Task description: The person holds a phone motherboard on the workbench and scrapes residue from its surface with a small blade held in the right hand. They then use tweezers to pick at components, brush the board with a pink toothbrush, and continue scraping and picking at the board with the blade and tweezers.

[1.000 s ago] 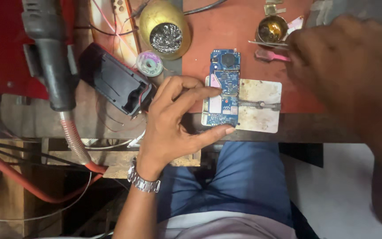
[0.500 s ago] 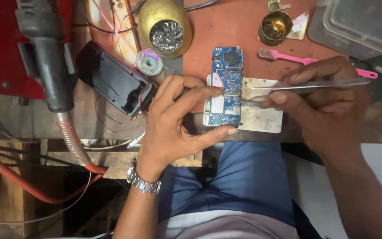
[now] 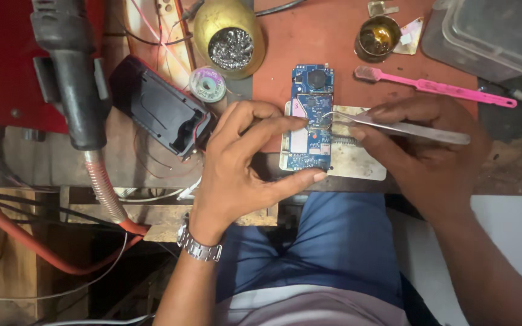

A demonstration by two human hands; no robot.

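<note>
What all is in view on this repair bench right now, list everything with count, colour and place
circuit board: 1, blue, centre of bench on a pale plate
pale plate: 1, off-white, under the board
tweezers: 1, silver, tips curving onto the board
toothbrush: 1, pink, right of the board
tip-cleaner pot: 1, gold with grey wire wool, top centre
small tin: 1, brass-coloured, top right
solder wick spool: 1, pale, below the pot
black casing: 1, black, left of the board
hot-air handle: 1, black, far left
plastic box: 1, clear, top right corner
wristwatch: 1, silver, left wrist
left hand: steadies the board
right hand: holds the tweezers
</note>
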